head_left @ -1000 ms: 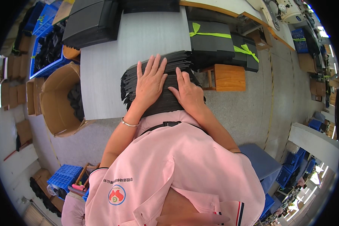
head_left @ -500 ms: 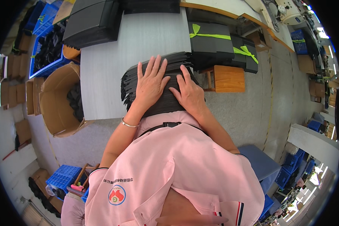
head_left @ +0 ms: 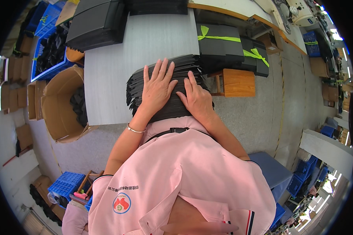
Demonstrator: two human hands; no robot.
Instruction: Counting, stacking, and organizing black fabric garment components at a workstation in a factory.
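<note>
Two hands pressed flat on a stack of black sheets

The stack of black sheets (head_left: 164,84) lies at the near edge of the grey table (head_left: 117,58); the left hand (head_left: 159,88) rests on top with fingers spread open, the right hand (head_left: 198,100) just beside it, fingers open and flat, gripping nothing; right of the stack stands a wooden stool (head_left: 237,82)

Open brown carton (head_left: 60,103) left; black bundles (head_left: 219,47), seemingly green-strapped.

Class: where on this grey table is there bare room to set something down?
Bare grey table lies between the far black stacks and the stack of black sheets under both hands. The right edge is crowded by ribbon-tied bundles.
</note>
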